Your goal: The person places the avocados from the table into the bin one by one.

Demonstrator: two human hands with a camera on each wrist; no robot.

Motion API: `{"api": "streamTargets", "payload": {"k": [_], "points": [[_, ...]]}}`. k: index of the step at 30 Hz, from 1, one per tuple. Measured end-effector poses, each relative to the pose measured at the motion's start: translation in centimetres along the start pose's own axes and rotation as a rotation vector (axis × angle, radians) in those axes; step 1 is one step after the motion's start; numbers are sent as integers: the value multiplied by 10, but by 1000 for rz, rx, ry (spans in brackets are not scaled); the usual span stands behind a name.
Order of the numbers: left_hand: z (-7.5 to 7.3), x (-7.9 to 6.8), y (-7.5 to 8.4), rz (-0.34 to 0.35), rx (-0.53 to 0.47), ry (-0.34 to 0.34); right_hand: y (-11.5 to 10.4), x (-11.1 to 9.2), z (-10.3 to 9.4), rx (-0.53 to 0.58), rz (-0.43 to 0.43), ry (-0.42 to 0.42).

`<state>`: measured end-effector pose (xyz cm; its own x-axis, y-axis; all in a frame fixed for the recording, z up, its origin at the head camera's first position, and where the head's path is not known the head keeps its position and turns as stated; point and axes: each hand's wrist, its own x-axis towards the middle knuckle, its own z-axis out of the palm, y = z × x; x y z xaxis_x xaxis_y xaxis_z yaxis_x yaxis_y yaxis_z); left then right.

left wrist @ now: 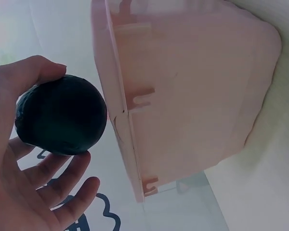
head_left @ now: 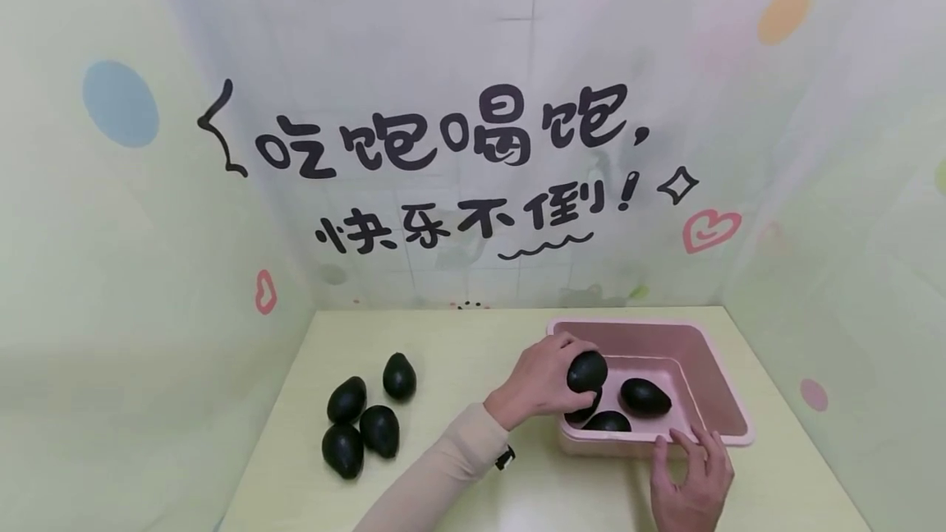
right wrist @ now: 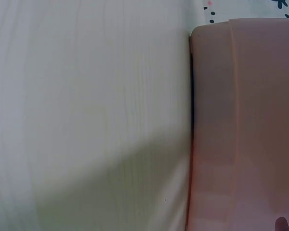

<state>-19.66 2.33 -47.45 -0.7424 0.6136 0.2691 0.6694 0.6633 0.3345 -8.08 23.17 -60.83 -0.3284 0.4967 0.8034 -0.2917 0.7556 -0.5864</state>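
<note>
My left hand (head_left: pixel 545 376) grips a dark, nearly black avocado (head_left: pixel 587 371) between thumb and fingers, over the left part of a pink plastic bin (head_left: pixel 709 384). In the left wrist view, the held avocado (left wrist: pixel 62 115) appears beside the bin's rim (left wrist: pixel 111 82). Inside the bin lie another avocado (head_left: pixel 646 397), one near the front wall (head_left: pixel 608 422), and one partly hidden under the left hand (head_left: pixel 585 410). My right hand (head_left: pixel 693 479) holds the bin's front rim near its right end. Only a fingertip (right wrist: pixel 282 224) shows in the right wrist view, against the bin's outer wall.
On the left of the pale wood-grain table (head_left: pixel 473 343) sit several more avocados, among them a separate one (head_left: pixel 400 376) at the back and a nearer one (head_left: pixel 343 451). A printed curtain (head_left: pixel 443 48) surrounds the table at the back and sides.
</note>
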Motion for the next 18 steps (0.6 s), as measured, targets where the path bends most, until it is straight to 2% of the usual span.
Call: {"api": "streamTargets", "payload": {"k": [10,18], "points": [[5,17,3,-22,-21,-71,3,-2,-2,-6,17,-29],[8,25,5,-56,-30,-87,4,-3,-2,2,15,-39]]}}
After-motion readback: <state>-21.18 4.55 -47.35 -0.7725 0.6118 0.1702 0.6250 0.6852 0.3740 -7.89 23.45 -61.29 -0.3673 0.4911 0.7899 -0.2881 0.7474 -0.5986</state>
